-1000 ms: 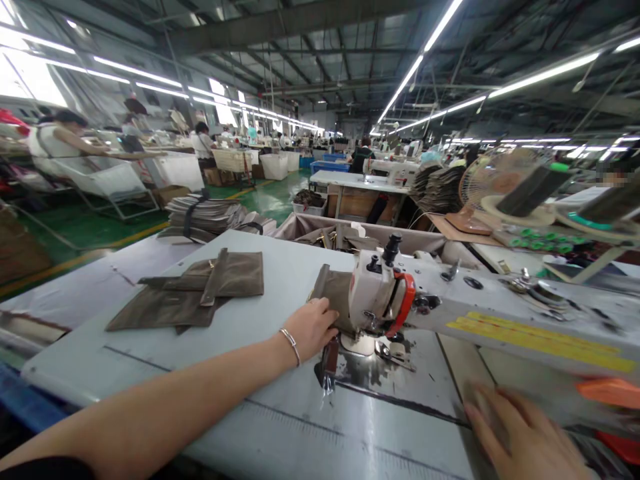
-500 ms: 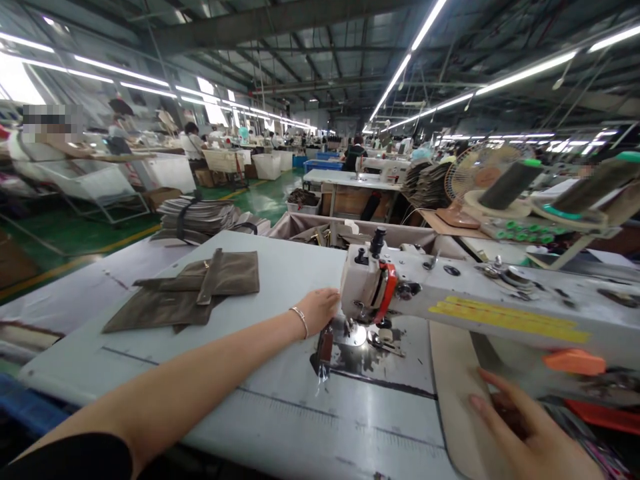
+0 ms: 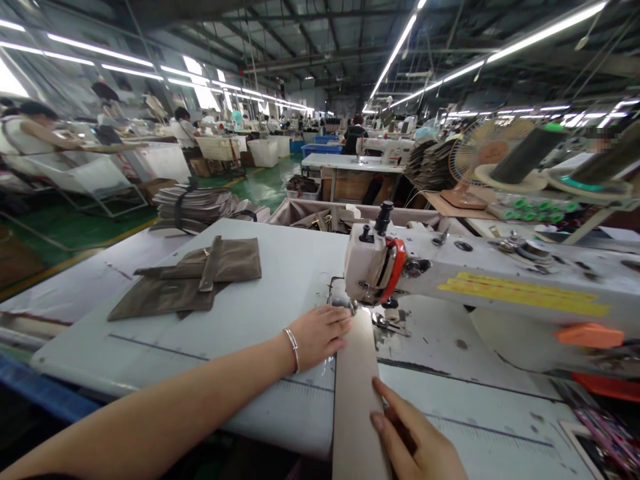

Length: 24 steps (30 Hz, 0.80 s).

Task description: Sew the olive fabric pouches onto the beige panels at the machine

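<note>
1 long strip (image 3: 357,393), flat, pale beige

Strip lights (image 3: 546,33) are glowing above a long workshop hall.
Dark beams are crossing the ceiling (image 3: 330,40), and bright windows (image 3: 9,79) are shining along the left; a yellow line (image 3: 123,237) is edging the green floor (image 3: 263,190), where white bins (image 3: 263,153), blue bins (image 3: 323,149) and a pale-topped table (image 3: 327,162) are standing.
</note>
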### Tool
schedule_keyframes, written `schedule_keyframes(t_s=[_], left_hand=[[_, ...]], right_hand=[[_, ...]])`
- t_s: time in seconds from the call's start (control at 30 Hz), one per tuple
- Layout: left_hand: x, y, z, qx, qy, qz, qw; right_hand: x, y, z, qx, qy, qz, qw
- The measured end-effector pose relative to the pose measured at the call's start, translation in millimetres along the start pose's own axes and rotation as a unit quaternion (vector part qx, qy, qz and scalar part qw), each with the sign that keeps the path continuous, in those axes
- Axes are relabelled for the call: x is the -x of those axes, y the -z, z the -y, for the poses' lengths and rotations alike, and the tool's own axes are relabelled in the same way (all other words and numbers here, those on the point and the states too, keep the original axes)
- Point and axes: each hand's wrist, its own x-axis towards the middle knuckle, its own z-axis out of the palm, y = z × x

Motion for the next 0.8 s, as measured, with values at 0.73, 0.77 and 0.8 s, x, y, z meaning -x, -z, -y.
schedule_keyframes(t_s=[0.73,0.77,0.8], left_hand=[[-3.0,-2.2,0.8,0.053,0.069,0.038,0.995],[-3.0,-3.4,0.0,0.053,0.068,0.034,0.996],[-3.3,-4.3,-0.9,0.051,0.068,0.031,0.996]], right_hand=[[-20.3,6.0,13.4,0.008,-0.115,0.095,0.989],[-20.6,5.8,11.3,0.02,-0.104,0.094,0.99],[-20.6,5.4,8.6,0.032,-0.089,0.092,0.991]])
